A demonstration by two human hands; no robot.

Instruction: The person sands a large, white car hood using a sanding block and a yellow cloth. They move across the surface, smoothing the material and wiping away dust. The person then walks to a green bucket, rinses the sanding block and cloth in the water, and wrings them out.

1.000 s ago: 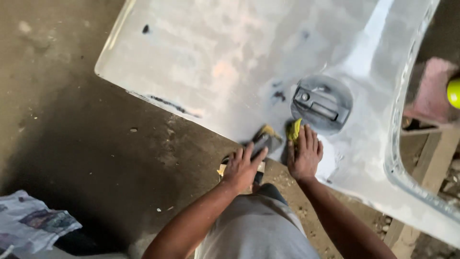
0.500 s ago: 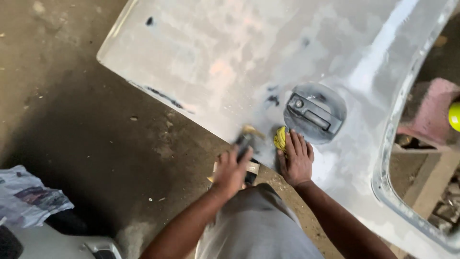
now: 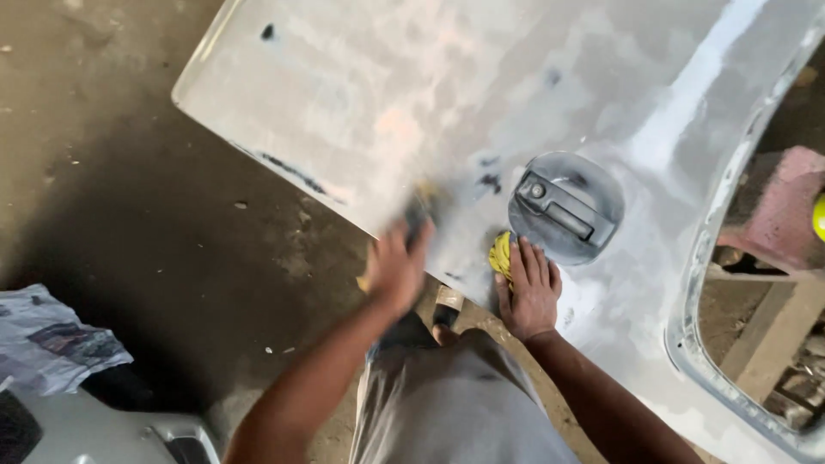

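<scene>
A large grey primed car door panel [image 3: 481, 94] lies flat in front of me, with a round recessed door handle [image 3: 565, 209] near its lower edge. My left hand [image 3: 397, 266] is blurred with motion and presses a dark sanding block [image 3: 421, 212] against the panel's lower edge. My right hand [image 3: 528, 288] rests flat on the panel just left of the handle, with a yellow cloth [image 3: 501, 254] under its fingers.
Dark concrete floor [image 3: 129, 215] spreads to the left. Crumpled newspaper [image 3: 51, 339] and a grey car part [image 3: 94, 434] lie at the lower left. A pink block [image 3: 782, 206] and wooden supports [image 3: 773, 335] show through the panel's window opening on the right.
My left hand has slid the sanding block up along the panel's edge and is blurred. The right hand stays pressed on the yellow cloth beside the handle. The view has shifted slightly.
</scene>
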